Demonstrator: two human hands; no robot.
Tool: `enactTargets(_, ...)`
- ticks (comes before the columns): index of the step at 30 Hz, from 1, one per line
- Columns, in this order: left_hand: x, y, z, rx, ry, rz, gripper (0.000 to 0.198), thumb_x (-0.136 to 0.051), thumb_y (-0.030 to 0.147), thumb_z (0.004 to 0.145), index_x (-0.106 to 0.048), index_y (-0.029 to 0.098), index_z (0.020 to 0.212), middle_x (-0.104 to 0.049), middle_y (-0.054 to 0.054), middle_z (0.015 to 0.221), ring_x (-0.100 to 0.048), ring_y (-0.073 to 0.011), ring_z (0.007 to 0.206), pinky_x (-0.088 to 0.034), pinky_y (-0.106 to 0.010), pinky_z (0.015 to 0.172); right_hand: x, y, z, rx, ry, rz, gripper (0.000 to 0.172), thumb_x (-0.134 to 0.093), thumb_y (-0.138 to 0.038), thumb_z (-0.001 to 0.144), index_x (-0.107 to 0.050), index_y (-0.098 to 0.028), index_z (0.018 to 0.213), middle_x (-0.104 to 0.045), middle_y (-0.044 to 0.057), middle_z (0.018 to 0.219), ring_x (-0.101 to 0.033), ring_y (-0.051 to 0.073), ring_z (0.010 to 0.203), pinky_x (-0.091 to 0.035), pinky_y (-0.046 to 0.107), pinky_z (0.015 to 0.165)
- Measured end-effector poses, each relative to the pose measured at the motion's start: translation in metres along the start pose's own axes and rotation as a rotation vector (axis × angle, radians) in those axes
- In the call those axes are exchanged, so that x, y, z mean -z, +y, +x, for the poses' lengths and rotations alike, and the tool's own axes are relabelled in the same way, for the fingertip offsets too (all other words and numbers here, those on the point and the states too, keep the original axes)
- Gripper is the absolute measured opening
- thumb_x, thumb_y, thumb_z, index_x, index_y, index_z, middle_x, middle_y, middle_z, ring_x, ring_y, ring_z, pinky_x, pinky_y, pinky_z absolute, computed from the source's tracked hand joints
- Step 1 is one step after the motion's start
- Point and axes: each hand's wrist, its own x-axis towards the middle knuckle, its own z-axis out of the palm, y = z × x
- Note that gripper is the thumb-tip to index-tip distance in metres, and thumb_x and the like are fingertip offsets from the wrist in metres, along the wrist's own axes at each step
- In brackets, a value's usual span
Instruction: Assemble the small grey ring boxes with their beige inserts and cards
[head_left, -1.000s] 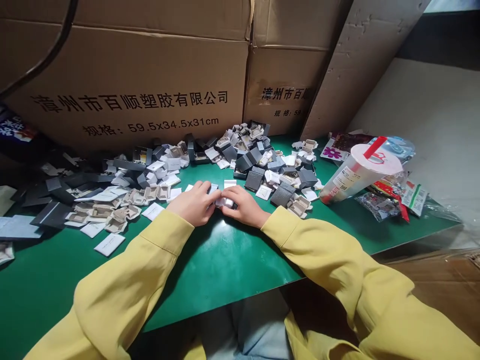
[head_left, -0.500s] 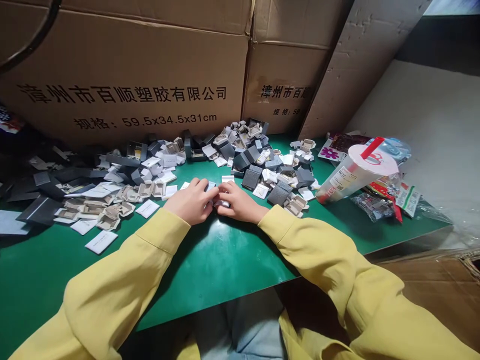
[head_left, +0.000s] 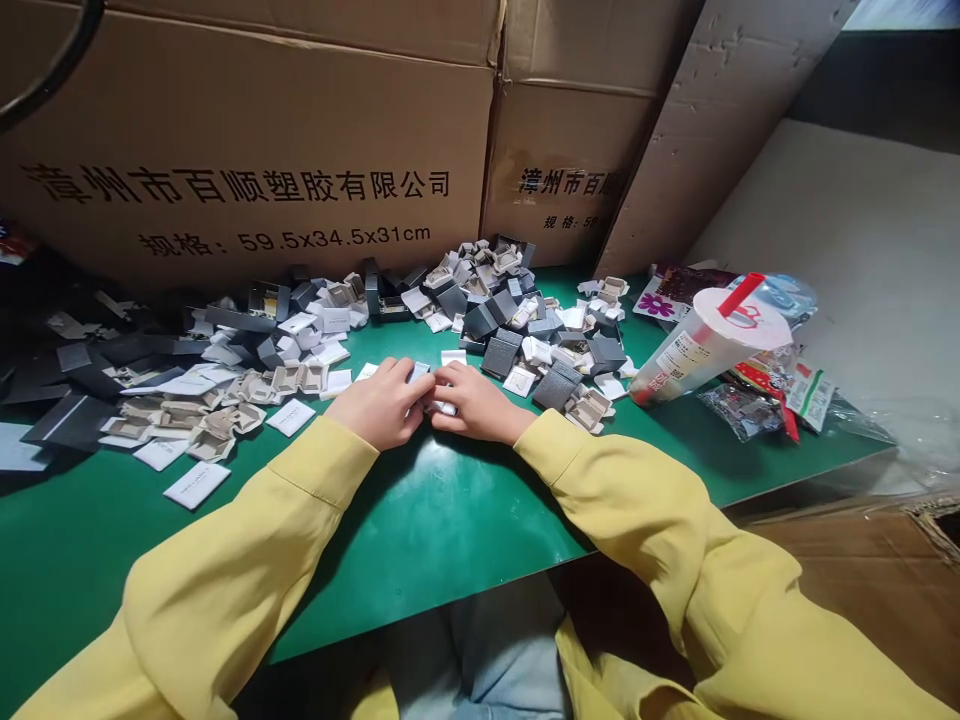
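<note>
My left hand (head_left: 381, 404) and my right hand (head_left: 477, 404) meet over the middle of the table, fingers curled and tips nearly touching. Between them is a small white piece (head_left: 445, 408), mostly covered by the fingers, so its exact kind is hidden. A pale grey-blue flat bit (head_left: 418, 372) shows just behind the left fingers. Around the hands lie a small white printed packet (head_left: 291, 418), another packet (head_left: 196, 485) further left, and an opened beige card insert (head_left: 589, 410) to the right. A dark grey small box (head_left: 558, 384) lies beyond my right hand.
Heaps of small dark boxes, white packets and card inserts spread along the back of the green table (head_left: 450, 540). A tilted plastic cup (head_left: 701, 345) with a red straw stands right, beside snack wrappers (head_left: 750, 405). Large cartons (head_left: 300, 120) wall off the back.
Both hands stay together in the same place with barely any finger movement. The whole view shifts slightly to the left.
</note>
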Motion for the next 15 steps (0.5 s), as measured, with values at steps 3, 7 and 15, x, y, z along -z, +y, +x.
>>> enactTargets(3, 0.001, 0.0, 0.0, 0.001, -0.005, 0.008, 0.018, -0.041, 0.025, 0.08, -0.054, 0.018, 0.091, -0.049, -0.01, 0.088, -0.046, -0.025, 0.084, -0.041, -0.029, 0.053, 0.0, 0.001, 0.001, -0.004, -0.005, 0.003, 0.014, -0.054, -0.03, 0.079, -0.061, -0.018, 0.084, -0.054, 0.006, 0.089, -0.042, 0.018, 0.083, -0.037, 0.031, 0.075)
enactTargets(7, -0.002, 0.0, 0.0, -0.02, 0.016, -0.015, 0.019, -0.04, 0.024, 0.081, -0.054, 0.018, 0.091, -0.048, -0.01, 0.087, -0.047, -0.0234, 0.082, -0.043, -0.03, 0.058, -0.001, 0.0, -0.002, -0.021, -0.008, 0.004, 0.015, -0.053, -0.03, 0.081, -0.06, -0.018, 0.085, -0.055, 0.007, 0.092, -0.044, 0.019, 0.085, -0.037, 0.032, 0.075)
enactTargets(15, -0.01, 0.003, 0.0, 0.039, 0.047, -0.108, 0.019, -0.039, 0.022, 0.08, -0.054, 0.017, 0.092, -0.048, -0.009, 0.086, -0.049, -0.0228, 0.081, -0.045, -0.034, 0.067, -0.009, -0.013, -0.009, -0.234, 0.068, 0.047, 0.014, -0.054, -0.029, 0.08, -0.058, -0.018, 0.089, -0.06, 0.006, 0.095, -0.05, 0.018, 0.089, -0.04, 0.03, 0.077)
